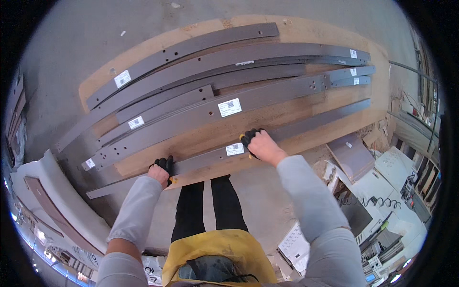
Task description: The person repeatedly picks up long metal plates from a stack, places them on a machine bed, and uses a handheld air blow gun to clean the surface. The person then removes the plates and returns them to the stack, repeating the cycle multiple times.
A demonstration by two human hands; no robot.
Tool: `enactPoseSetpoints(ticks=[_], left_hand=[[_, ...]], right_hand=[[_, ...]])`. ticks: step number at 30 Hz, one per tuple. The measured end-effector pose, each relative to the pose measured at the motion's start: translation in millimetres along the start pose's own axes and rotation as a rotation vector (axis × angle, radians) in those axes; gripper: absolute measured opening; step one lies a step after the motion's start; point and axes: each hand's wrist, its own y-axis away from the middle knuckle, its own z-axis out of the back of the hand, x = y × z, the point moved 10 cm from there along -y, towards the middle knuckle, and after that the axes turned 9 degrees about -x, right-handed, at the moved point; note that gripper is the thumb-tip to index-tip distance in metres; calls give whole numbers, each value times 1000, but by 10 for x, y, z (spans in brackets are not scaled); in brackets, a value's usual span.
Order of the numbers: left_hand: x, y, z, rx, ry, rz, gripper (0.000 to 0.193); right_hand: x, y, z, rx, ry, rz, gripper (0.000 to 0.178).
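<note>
Several long grey metal strips with white labels lie side by side on a brown wooden board (224, 131) on the floor. The nearest strip (296, 126) runs along the board's front edge. My left hand (162, 170), in a black glove, grips this strip near its left part. My right hand (258, 143), also gloved, grips the same strip near its middle, beside a white label (234, 149). Both arms wear light grey sleeves.
Grey concrete floor (71, 52) surrounds the board. A shorter grey plate (351, 155) lies at the right. Cluttered equipment and papers (387, 210) stand at the lower right, a white curved panel (52, 201) at the lower left. My black-trousered legs (210, 201) stand at the board's edge.
</note>
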Motion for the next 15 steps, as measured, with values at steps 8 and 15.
enactPoseSetpoints(ticks=[8, 15], left_hand=[[140, 637, 1673, -376, 229, -140, 64], [703, -178, 2760, -829, 212, -114, 66]], right_hand=[[-450, 136, 1479, -55, -84, -64, 16], [-1756, -374, 1966, -300, 33, -229, 13]])
